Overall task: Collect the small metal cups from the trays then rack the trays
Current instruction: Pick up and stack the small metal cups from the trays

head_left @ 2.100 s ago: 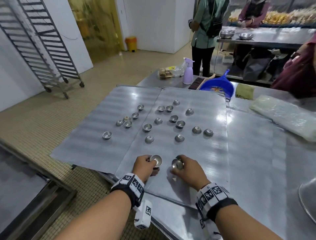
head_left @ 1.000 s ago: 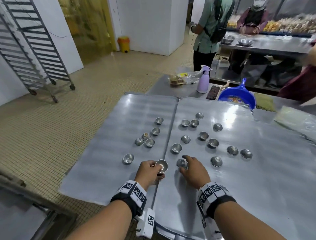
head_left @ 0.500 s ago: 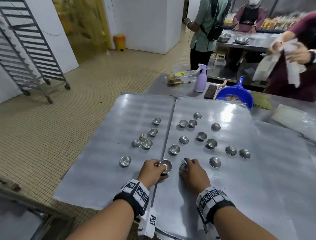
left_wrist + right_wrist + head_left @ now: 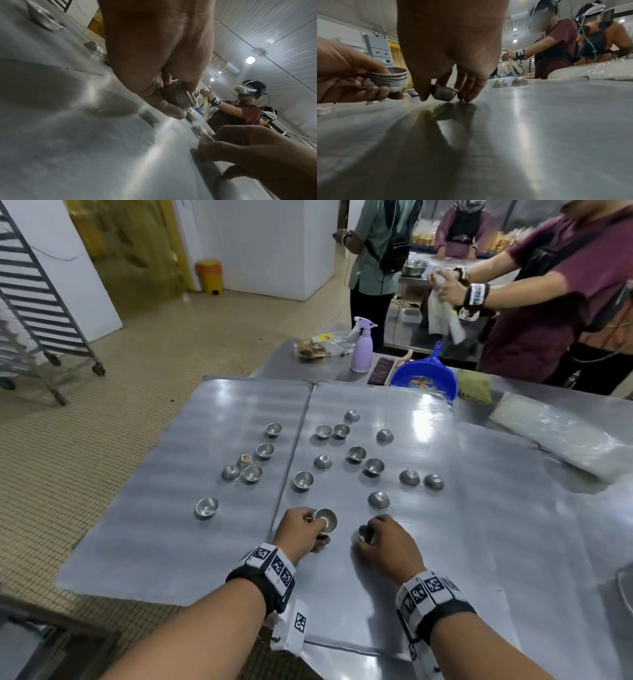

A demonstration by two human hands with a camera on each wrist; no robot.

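We see a nested stack of cups (image 4: pixel 390 79) gripped in the left hand (image 4: pixel 297 530), just above the near edge of the right tray (image 4: pixel 445 559). Beside it, the right hand (image 4: pixel 387 541) pinches a single cup (image 4: pixel 444 92), tilted, fingertips touching the tray. Loose cups (image 4: pixel 378 500) lie scattered farther off across both trays, some on the left tray (image 4: pixel 154 542). A blue dustpan (image 4: pixel 424 380) sits at the far edge.

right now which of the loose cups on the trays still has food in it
The cup on the left tray, in the cluster of three beside two bare cups, holds a pale crumbly remnant. The other loose cups look bare metal.
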